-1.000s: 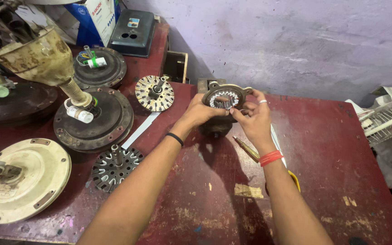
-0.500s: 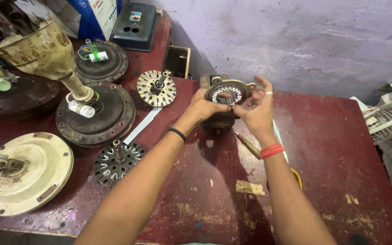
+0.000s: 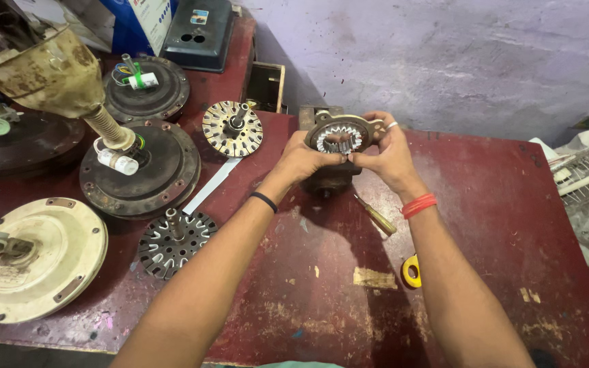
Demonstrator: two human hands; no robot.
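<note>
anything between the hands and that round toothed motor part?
Nothing visible. Left hand and right hand both grip the round toothed motor part directly, above the red table. The screwdriver lies below, apart from it.

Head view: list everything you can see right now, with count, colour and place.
motor stator: 1, rusty brown with silvery teeth, held above the table's far middle
table: 1, worn dark red
laminated discs: 2, pale one far centre-left, dark one nearer
dark fan motor housings: 3, one left of centre, one behind it, one at far left
cream housing: 1, near left
screwdriver: 1, yellowish handle, under the arms
yellow ring: 1, near right
dark box: 1, far back
hands: left and right, both gripping the stator
</note>
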